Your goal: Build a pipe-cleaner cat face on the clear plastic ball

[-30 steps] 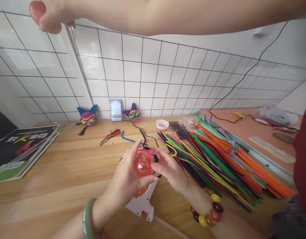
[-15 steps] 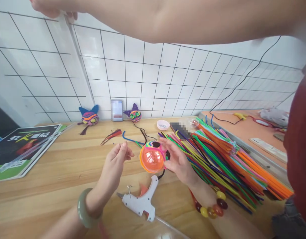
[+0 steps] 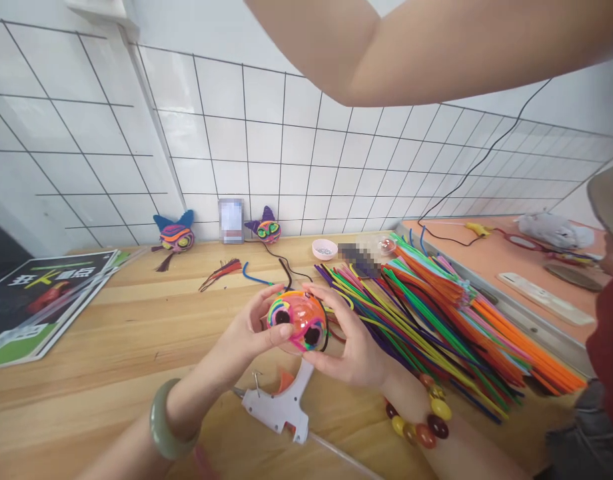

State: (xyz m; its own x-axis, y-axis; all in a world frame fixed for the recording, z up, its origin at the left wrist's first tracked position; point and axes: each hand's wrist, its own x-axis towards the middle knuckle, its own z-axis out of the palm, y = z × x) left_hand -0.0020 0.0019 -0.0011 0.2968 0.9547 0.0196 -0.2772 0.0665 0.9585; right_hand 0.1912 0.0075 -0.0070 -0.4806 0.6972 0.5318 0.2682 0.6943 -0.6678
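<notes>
An orange translucent ball (image 3: pixel 302 313) with colourful coiled trim and two black round patches is held above the wooden table. My left hand (image 3: pixel 260 327) grips its left side, the thumb across the front near one black patch. Fingers of my right hand (image 3: pixel 344 340) wrap round the right side, thumb low and fingertips on top. Just below lies a white glue gun (image 3: pixel 279 408) with an orange trigger. Right of my hands spreads a big pile of coloured pipe cleaners (image 3: pixel 436 320).
Two finished cat-like figures, blue-eared (image 3: pixel 175 233) and purple-eared (image 3: pixel 266 227), stand by the wall beside a phone (image 3: pixel 231 220). A pink bowl (image 3: pixel 325 250) sits behind the ball. Magazines (image 3: pixel 41 300) lie left. Another person's arm (image 3: pixel 436 53) crosses above.
My left hand has moved right and taken hold of the ball, which has turned so both black patches face me. The other person's arm has shifted right.
</notes>
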